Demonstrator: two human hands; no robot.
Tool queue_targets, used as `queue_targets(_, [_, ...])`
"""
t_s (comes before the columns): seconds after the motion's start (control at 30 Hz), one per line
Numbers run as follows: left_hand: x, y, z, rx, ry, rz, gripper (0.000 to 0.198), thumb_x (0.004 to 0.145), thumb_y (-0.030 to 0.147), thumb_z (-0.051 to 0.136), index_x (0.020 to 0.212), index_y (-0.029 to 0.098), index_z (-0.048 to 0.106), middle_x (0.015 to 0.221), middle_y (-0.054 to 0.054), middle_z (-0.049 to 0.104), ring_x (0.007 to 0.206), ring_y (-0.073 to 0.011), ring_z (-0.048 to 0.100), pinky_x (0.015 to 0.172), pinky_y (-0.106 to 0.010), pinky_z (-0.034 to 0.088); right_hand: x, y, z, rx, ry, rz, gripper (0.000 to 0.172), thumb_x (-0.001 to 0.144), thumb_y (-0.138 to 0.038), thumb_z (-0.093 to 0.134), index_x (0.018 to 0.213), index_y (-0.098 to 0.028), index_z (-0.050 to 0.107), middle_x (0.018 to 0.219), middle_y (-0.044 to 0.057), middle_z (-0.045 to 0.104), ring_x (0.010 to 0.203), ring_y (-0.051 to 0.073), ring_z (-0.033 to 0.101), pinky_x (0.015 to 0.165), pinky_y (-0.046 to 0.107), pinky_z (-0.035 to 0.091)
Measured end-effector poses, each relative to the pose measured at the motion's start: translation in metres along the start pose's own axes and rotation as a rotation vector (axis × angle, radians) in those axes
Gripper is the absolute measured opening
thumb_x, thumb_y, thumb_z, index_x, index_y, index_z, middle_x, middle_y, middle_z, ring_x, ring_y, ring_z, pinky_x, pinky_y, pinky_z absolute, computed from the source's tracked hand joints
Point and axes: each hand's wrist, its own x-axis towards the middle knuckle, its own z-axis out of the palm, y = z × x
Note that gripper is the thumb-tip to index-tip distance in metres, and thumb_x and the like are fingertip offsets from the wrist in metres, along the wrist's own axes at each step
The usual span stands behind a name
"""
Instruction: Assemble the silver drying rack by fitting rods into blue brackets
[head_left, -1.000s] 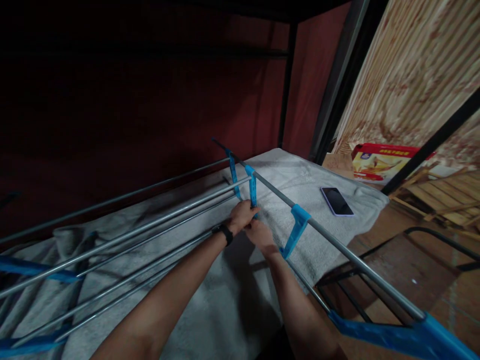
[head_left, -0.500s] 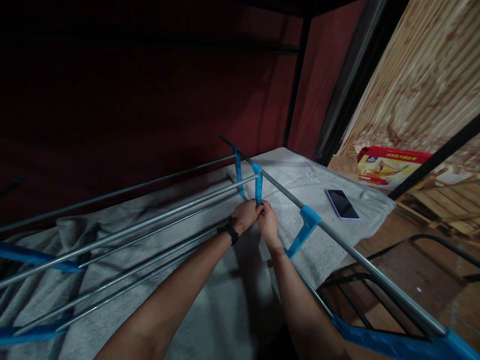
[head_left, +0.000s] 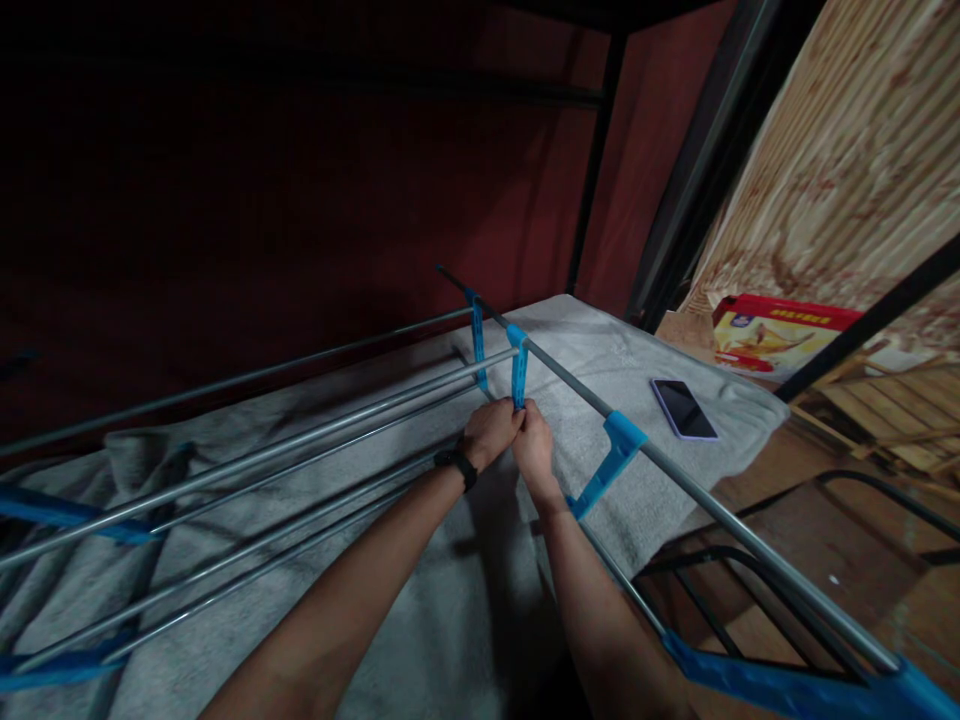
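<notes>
A rack of silvery metal tubes point(head_left: 322, 428) and blue plastic brackets lies over a grey blanket. The middle blue bracket point(head_left: 519, 376) hangs from a long slanting tube point(head_left: 568, 380). Around its lower end my left hand point(head_left: 493, 430), with a black band at the wrist, is closed. My right hand point(head_left: 534, 442) is closed on the same end from the right, and the two hands touch. Their fingers hide the tip of the bracket and whatever meets it there. Another blue bracket point(head_left: 611, 460) stands to the right of my right hand.
The grey blanket point(head_left: 592, 340) covers the bed, and a phone point(head_left: 684, 408) lies on it at the right. Black frame posts point(head_left: 596, 170) rise behind. Beyond the bed's right edge are a black metal chair point(head_left: 817, 560), a red and yellow box point(head_left: 780, 335) and wooden slats point(head_left: 907, 400).
My hands stay at the bracket's lower end, with the right-hand fingers turned slightly. The rack has hardly moved; the view has shifted a little.
</notes>
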Motion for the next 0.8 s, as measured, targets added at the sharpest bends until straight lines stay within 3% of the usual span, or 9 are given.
queue_targets(0.8, [0.0019,-0.0016,-0.0028,0.003,-0.058,0.032,0.037,0.097,0.034,0.034,0.103,0.018,0.067,0.108,-0.014,0.073,0.1,-0.0244,0.069,0.08,-0.032,0.05,0.0007,-0.0018,-0.0014,-0.103,-0.069,-0.007,0.022,0.094,-0.022,0.036,0.102,-0.019,0.056,0.091,0.006,0.066,0.08,0.018,0.056,0.07,0.027,0.038])
